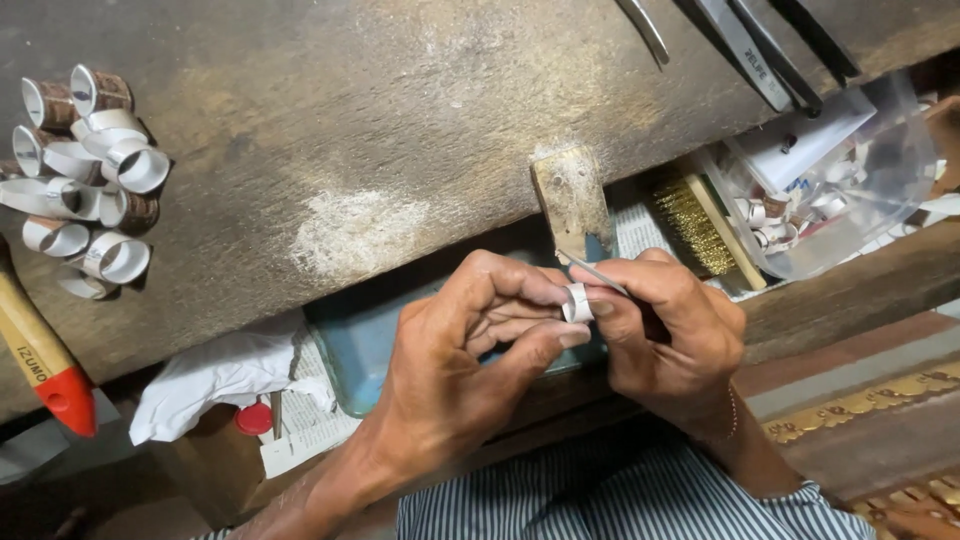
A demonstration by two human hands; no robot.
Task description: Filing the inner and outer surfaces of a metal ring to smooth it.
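My left hand (470, 345) pinches a small white ring (577, 302) between thumb and fingers, just below a worn wooden bench peg (570, 200). My right hand (670, 335) holds a thin metal file (592, 271) whose tip rests on the ring. Both hands hover over an open drawer with a teal tray (365, 345).
A pile of similar white rings (85, 170) lies at the left of the wooden workbench (330, 120). A red-tipped wooden handle (45, 370) lies far left. Tweezers (760, 50), a clear plastic tub of rings (830, 190), a brass wire brush (700, 225) and white cloth (215, 375) surround the drawer.
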